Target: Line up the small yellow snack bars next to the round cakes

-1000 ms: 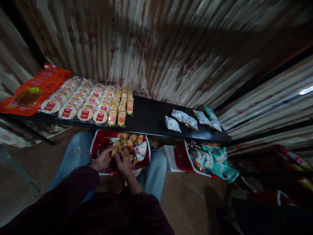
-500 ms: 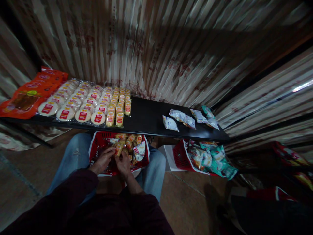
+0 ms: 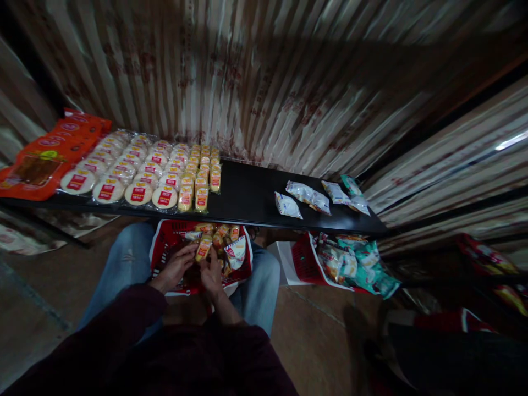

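Between my knees stands a red basket (image 3: 159, 239) holding several yellow-wrapped snacks and a white snack bag (image 3: 236, 252). Over it, my left hand (image 3: 181, 264) and my right hand (image 3: 212, 273) are both closed on one yellow packaged snack (image 3: 203, 248), its red and white label facing up. The left fingers grip its left side, the right fingers its lower right. On the black shelf (image 3: 243, 192) above, matching yellow packaged snacks (image 3: 202, 198) stand in two rows. Beside them are rows of round white packaged crackers (image 3: 138, 192) with red labels.
A large orange package (image 3: 49, 154) lies at the shelf's left end. Several small white bags (image 3: 287, 205) lie toward its right. A second red basket (image 3: 303, 261) with green and clear packages stands right of my knee by a white box (image 3: 284, 264). Striped curtain (image 3: 247, 82) hangs behind.
The yellow packaged snack has been turned in my fingers so its label now faces up. My right hand has shifted slightly to the right. Packages on the shelf stay put.
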{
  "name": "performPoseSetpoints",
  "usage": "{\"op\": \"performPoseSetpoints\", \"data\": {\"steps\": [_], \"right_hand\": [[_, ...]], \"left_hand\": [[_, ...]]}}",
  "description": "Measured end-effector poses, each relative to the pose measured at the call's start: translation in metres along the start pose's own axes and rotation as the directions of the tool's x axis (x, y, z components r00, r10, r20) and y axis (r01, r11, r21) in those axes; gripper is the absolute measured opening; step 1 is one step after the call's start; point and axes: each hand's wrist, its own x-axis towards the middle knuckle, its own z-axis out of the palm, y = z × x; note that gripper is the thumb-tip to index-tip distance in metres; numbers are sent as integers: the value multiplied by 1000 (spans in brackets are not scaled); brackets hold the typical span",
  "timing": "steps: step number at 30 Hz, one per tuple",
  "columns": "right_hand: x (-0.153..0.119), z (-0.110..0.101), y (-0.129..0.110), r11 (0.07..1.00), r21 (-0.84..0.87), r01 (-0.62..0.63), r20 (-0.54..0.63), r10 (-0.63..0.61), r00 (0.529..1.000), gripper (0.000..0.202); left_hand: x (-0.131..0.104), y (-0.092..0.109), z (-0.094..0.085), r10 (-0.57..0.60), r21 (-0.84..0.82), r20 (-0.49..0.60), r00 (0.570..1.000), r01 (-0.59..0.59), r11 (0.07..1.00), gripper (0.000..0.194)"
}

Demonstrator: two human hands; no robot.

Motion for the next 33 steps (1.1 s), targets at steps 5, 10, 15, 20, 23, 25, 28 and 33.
{"op": "performPoseSetpoints", "data": {"steps": [5,10,15,20,23,25,28,33], "right_hand": [[0,-11,-15,999,28,24,-78,-22,997,49],[5,-26,-28,998,14,61,-138,-59,989,51],[24,-46,-50,995,-14,102,-163,-103,981,49],[59,-65,-69,991,-48,124,-183,-131,974,43],[82,-72,-75,989,-39,145,-183,-149,972,43],[96,-74,-76,987,-35,156,-170,-160,972,42],[116,-73,-76,987,-31,160,-140,-163,977,40],[142,-66,-73,986,-30,164,-121,-167,979,40]], "left_hand": [[-3,10,17,129,44,29,991,-130,991,45],[-12,25,39,276,119,71,958,-283,952,40],[-14,47,59,428,243,113,897,-443,863,35],[-4,69,81,544,342,132,828,-554,760,32],[5,76,93,571,410,131,811,-569,713,35],[11,78,99,592,459,121,797,-574,678,37],[20,79,107,614,518,96,784,-566,642,39],[35,79,114,616,543,70,785,-548,636,42]]}}
